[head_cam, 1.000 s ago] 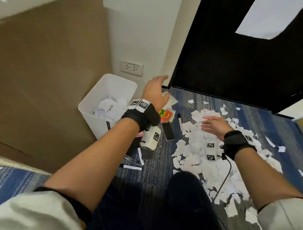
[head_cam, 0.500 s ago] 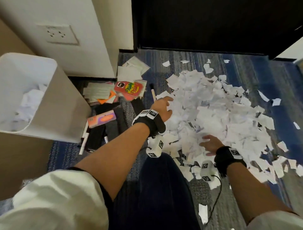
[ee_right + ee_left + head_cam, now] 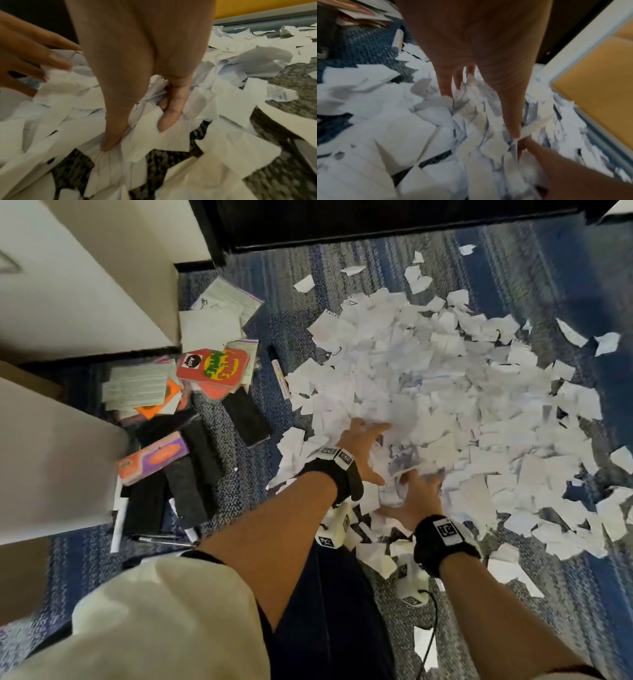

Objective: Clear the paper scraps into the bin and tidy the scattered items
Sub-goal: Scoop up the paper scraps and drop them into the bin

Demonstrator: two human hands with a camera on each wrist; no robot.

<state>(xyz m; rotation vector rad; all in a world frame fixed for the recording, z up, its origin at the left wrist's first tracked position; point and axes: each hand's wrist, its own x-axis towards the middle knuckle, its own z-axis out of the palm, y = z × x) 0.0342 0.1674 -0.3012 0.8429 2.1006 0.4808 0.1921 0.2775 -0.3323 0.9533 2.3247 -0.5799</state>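
A wide pile of white paper scraps (image 3: pixel 445 392) covers the blue carpet. My left hand (image 3: pixel 373 450) digs into its near edge with straight, spread fingers; in the left wrist view that hand (image 3: pixel 479 112) has its fingertips buried in scraps (image 3: pixel 402 135). Just right of it, my right hand (image 3: pixel 411 491) bunches scraps toward the left one. In the right wrist view this hand (image 3: pixel 137 135) curls fingers and thumb round crumpled scraps (image 3: pixel 231 101). The white bin (image 3: pixel 58 460) stands at the left edge, its inside out of view.
Left of the pile lie note cards (image 3: pixel 137 386), a red card (image 3: pixel 214 366), a purple and orange box (image 3: pixel 154 457), black blocks (image 3: pixel 246 416), a marker (image 3: pixel 279 378) and pens (image 3: pixel 161 541). A wall corner (image 3: pixel 102 285) stands behind them. My knee (image 3: pixel 329 611) is between my arms.
My left hand came away from the bin and dropped onto the pile. Both hands have drawn together at its near edge, the right now bunching scraps. My view has tilted down and closer.
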